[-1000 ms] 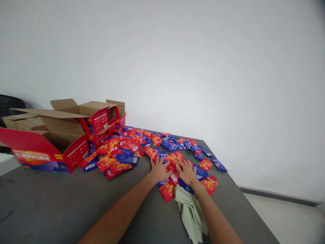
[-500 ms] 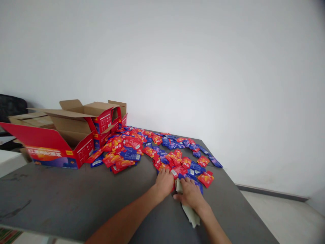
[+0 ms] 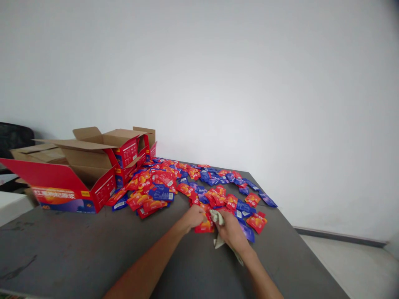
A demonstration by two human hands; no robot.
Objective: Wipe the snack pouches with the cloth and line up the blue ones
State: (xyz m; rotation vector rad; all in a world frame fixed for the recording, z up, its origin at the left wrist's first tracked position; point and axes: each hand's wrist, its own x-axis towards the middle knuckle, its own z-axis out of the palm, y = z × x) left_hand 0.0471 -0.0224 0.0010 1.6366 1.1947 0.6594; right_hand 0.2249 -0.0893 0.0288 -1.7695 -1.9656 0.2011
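Red and blue sachets (image 3: 187, 182) lie scattered in a wide heap across the far half of a dark grey table (image 3: 93, 249). My left hand (image 3: 193, 217) is closed on a red sachet (image 3: 205, 226) at the near edge of the heap. Beside it, my right hand (image 3: 230, 229) grips a pale green cloth (image 3: 217, 217), bunched in the fingers with a strip trailing under the wrist. Both hands rest low on the table, almost touching each other.
Several open red cardboard boxes (image 3: 75, 178) with flaps up stand at the table's left rear. A white wall rises behind. The table's right edge (image 3: 299, 249) drops to a light floor. A dark chair back shows at far left.
Both hands pulled back from the spread sachets toward me. The right hand gathered the cloth, which lay flat a second ago, and the left hand closed on a red sachet.
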